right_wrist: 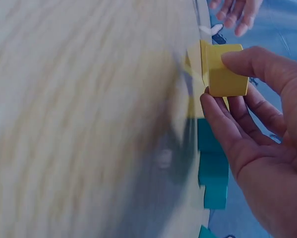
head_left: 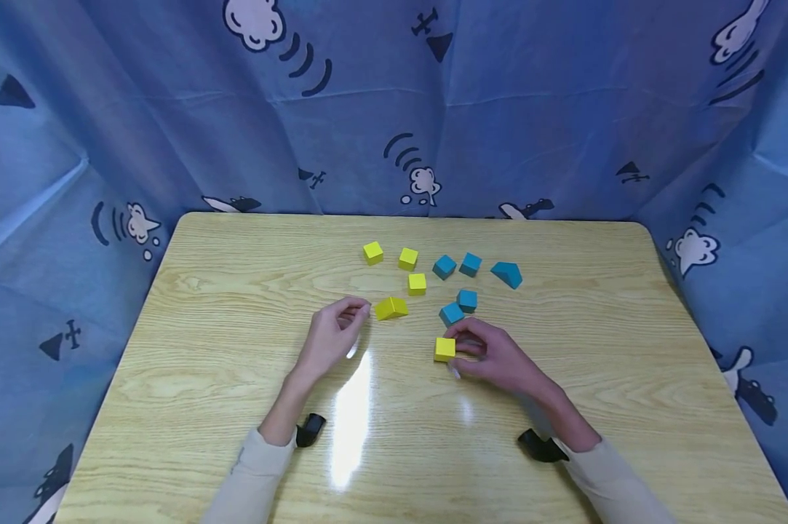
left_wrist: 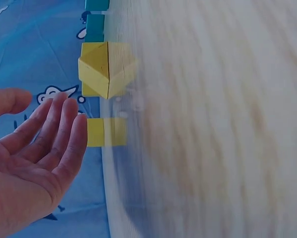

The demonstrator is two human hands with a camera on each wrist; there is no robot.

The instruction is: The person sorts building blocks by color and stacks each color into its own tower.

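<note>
The right hand [head_left: 494, 354] is pinching a block [head_left: 444, 350], likely for control, the loose-fingered left hand [head_left: 332, 332] being nearer the worktop's left edge [head_left: 129, 364].

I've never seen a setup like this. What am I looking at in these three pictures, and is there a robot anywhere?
No robot here, just a person's two bare hands. The wide picture comes from a camera worn on the head, looking forward and down; the other two come from cameras on each wrist. On the wooden table lie four blue cubes, a blue wedge, three yellow cubes and a yellow wedge. The right hand holds one more yellow cube between thumb and fingers. The left hand holds nothing; its fingertips are close to the yellow wedge. Behind hangs a blue patterned cloth.
</note>
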